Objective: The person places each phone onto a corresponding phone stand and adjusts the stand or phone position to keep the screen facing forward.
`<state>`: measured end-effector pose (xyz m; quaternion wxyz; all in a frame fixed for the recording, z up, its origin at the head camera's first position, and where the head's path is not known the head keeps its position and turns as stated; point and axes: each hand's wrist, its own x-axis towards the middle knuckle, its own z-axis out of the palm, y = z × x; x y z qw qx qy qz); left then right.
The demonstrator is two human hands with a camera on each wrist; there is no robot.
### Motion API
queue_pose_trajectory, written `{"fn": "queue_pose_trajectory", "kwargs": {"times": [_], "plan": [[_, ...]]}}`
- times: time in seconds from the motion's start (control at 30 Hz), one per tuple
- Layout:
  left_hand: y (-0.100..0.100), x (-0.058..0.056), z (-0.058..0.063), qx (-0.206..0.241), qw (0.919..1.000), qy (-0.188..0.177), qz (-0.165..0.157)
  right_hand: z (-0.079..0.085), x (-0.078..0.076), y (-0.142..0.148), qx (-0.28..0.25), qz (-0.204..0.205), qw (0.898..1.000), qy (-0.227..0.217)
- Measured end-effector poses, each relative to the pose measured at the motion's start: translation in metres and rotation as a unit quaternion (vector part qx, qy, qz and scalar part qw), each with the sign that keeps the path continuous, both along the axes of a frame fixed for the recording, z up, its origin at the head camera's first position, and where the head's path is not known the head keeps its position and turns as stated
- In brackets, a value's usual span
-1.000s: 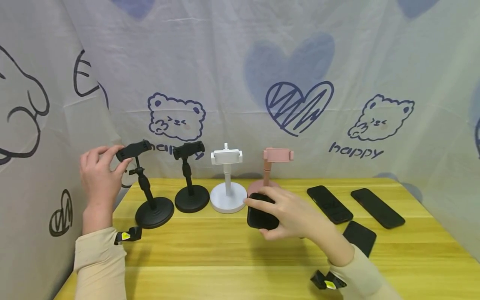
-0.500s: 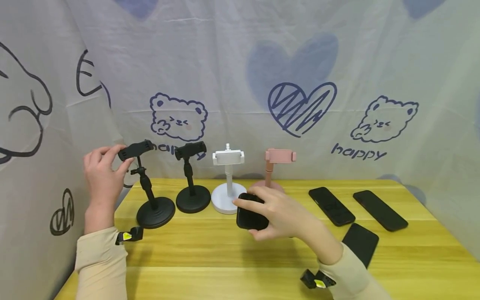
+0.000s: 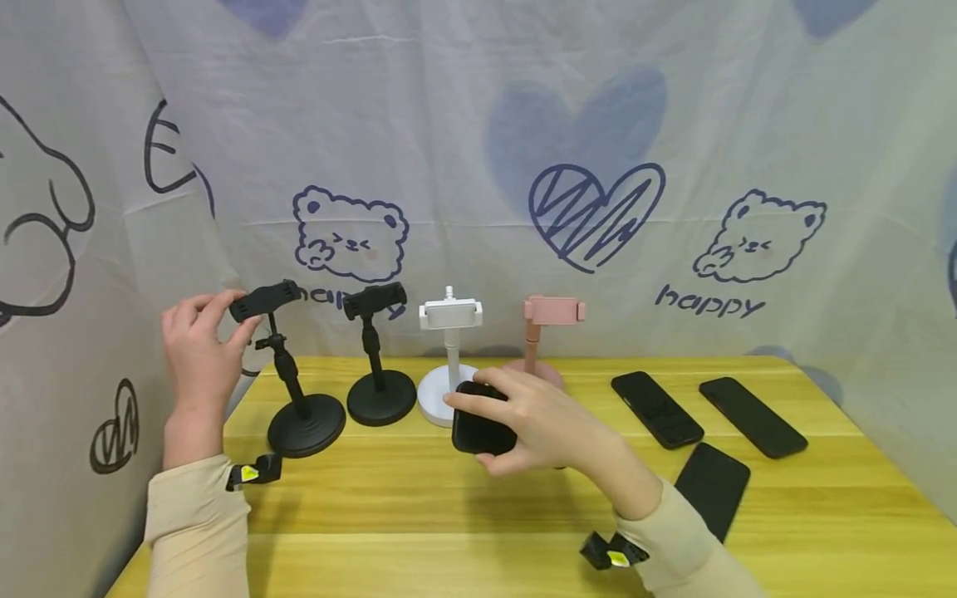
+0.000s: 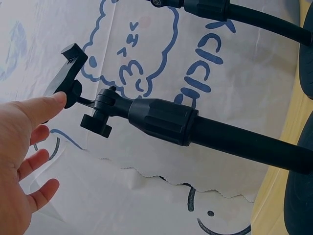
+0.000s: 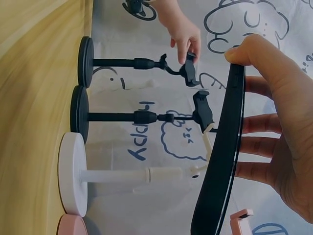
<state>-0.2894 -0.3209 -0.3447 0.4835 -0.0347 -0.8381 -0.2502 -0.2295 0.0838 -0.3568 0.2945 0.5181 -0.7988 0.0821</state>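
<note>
At the far left of the head view, my left hand (image 3: pixel 196 353) pinches one end of the clamp (image 3: pixel 263 301) on a black phone stand (image 3: pixel 288 371). The left wrist view shows the thumb (image 4: pixel 49 105) against the clamp's back; the other fingers are spread below. My right hand (image 3: pixel 549 419) grips a black smartphone (image 3: pixel 482 422) by its edges, above the table and in front of the white phone stand (image 3: pixel 452 357). In the right wrist view the phone (image 5: pixel 222 152) is seen edge-on, thumb on one end and fingers along its back.
A second black phone stand (image 3: pixel 377 357) stands between the held stand and the white one. A pink phone stand (image 3: pixel 553 311) is partly behind my right hand. Three more smartphones lie at the right: one farther back (image 3: pixel 658 409), one far right (image 3: pixel 753 417), one nearer (image 3: pixel 714 488).
My right hand has carried the smartphone leftward, from in front of the pink stand to in front of the white one. The left hand keeps its pinch on the clamp, unmoved.
</note>
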Motion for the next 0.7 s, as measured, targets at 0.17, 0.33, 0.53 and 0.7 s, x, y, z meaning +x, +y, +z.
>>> {"fn": "queue_pose_trajectory", "kwargs": {"times": [0.17,0.33,0.53,0.7], "plan": [[-0.001,0.0,0.0,0.001,1.0,0.004,-0.003,0.002,-0.001,-0.006,-0.002,0.003,1.0,-0.004],[-0.001,0.0,-0.001,0.001,0.9999,0.01,-0.008,0.004,-0.001,-0.011,-0.003,0.009,1.0,-0.009],[-0.001,0.0,0.0,0.003,0.9999,0.009,-0.007,0.005,-0.003,-0.018,-0.009,0.011,1.0,-0.003],[-0.002,0.0,0.0,0.001,0.9999,0.009,-0.007,0.004,-0.006,-0.026,-0.018,0.02,0.999,0.018]]}}
